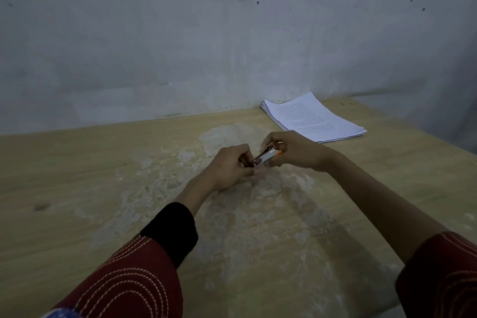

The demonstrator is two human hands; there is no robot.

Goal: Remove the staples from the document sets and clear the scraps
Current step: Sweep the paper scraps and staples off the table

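Both my hands meet over the middle of the wooden table (pixel 103 162). My right hand (pixel 296 151) grips a small stapler (pixel 267 155) with a metal body and an orange end, held just above the tabletop. My left hand (pixel 231 168) has its fingers curled at the stapler's front tip, pinching there; what is between the fingertips is too small to tell. A stack of printed white document sheets (pixel 312 117) lies flat at the back right of the table, apart from both hands.
A grey wall (pixel 206 33) runs along the table's far edge. The tabletop has a pale worn patch (pixel 245 201) under and in front of my hands. The table's right edge (pixel 438 142) slants down to the right past the papers.
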